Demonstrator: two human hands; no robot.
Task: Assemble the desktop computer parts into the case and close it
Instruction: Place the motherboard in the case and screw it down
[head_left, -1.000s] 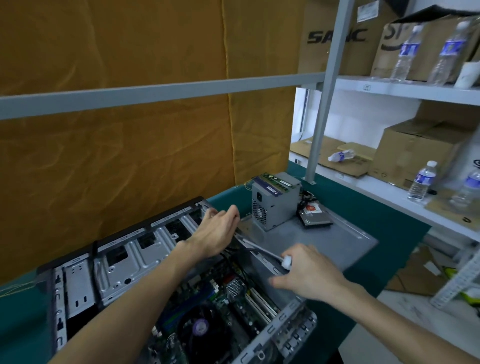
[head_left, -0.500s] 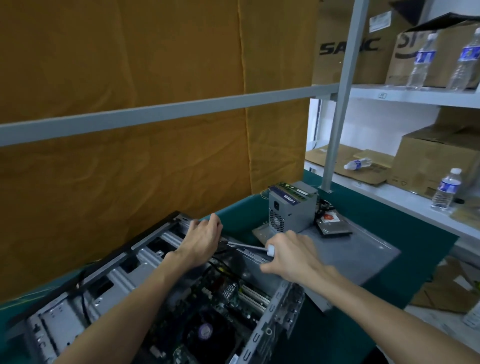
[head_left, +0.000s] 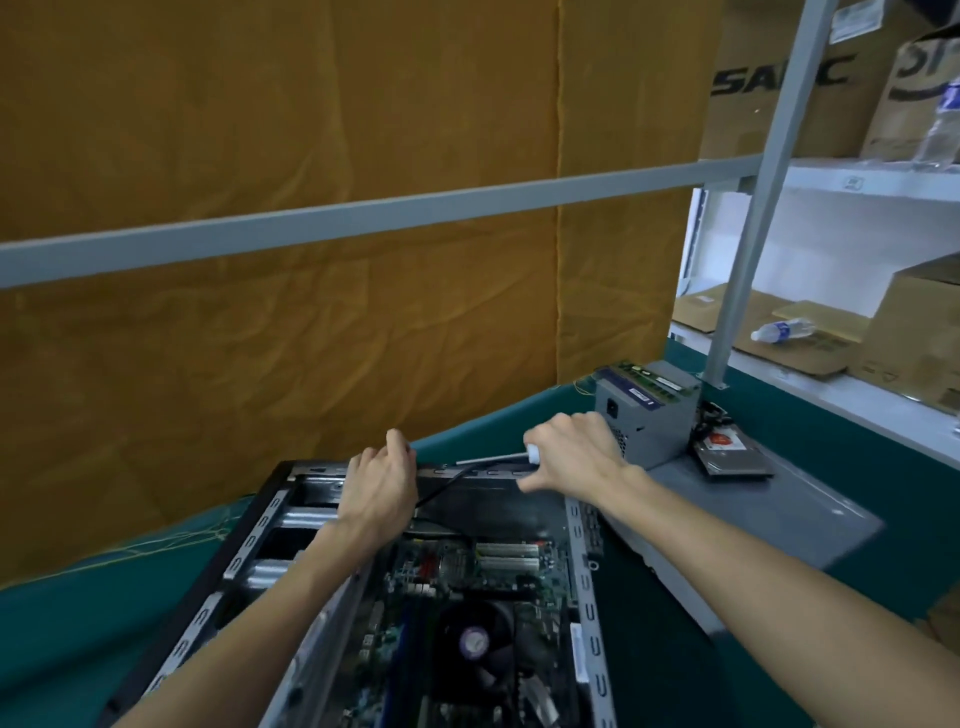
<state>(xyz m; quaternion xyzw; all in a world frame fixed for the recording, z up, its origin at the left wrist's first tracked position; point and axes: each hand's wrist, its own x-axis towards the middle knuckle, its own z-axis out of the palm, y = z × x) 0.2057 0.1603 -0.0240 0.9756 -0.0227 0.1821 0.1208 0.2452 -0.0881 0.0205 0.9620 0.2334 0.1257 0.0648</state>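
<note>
An ochre cloth backdrop (head_left: 311, 322) is filling the upper left of the frame above the green table (head_left: 62, 649). At lower centre the open case (head_left: 291, 530) is lying, motherboard (head_left: 467, 587) showing. The left hand (head_left: 382, 491) is resting its curled fingers on the case's far edge; just right, the right hand (head_left: 576, 452) is gripping a screwdriver (head_left: 498, 458). Further right, the power supply (head_left: 644, 415) is standing on the grey side panel (head_left: 753, 514).

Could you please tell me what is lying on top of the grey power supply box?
A green memory stick lies flat along the top of the power supply. The right hand hides the box's lower front corner, so anything there cannot be seen.
</note>
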